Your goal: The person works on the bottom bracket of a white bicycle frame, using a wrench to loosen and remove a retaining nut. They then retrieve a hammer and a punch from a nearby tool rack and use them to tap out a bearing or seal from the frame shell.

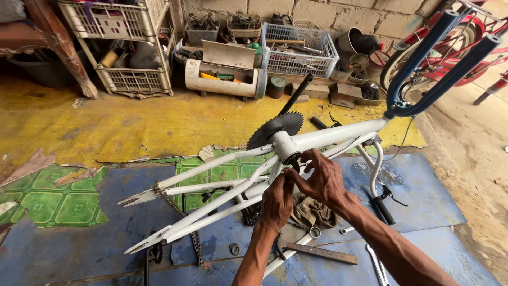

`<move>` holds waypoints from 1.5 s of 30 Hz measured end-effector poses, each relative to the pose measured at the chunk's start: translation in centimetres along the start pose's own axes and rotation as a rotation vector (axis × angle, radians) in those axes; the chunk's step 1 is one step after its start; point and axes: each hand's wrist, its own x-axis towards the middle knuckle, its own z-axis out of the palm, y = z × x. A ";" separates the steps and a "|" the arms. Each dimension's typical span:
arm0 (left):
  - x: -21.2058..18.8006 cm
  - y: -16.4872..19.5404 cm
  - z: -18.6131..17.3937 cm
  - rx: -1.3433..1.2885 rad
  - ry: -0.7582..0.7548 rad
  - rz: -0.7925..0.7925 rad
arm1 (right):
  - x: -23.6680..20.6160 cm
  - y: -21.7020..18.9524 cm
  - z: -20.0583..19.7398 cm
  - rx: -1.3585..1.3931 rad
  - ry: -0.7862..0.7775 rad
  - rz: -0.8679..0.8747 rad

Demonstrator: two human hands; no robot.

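The white bicycle frame (238,185) lies upside down on the floor so its bottom bracket shell (284,145) faces up (chainring (275,128) just behind), where the left hand (277,201) and right hand (320,177) both pinch fittings at its lower end.

White bicycle frame (317,139) lies upturned on the floor, chainring uppermost.

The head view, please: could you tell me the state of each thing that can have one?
Bicycle frame: white, upside down, wheels off.
Chainring: mounted at the frame's bottom bracket.
Chain: slack, draped over a rear stay.
Left hand: fingers at the bottom bracket.
Right hand: fingers at the bottom bracket.
Hammer: lying flat on the blue mat.
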 end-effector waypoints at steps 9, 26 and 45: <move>-0.3 -0.6 0.1 0.149 -0.051 -0.003 | -0.1 -0.9 0.6 -0.043 -0.071 0.266; -0.6 -0.5 3.4 0.240 -0.008 -0.040 | -0.7 0.2 -0.8 0.489 0.008 0.526; -1.2 -2.9 3.1 0.100 -0.009 -0.070 | -0.8 0.2 0.7 -0.002 0.008 0.323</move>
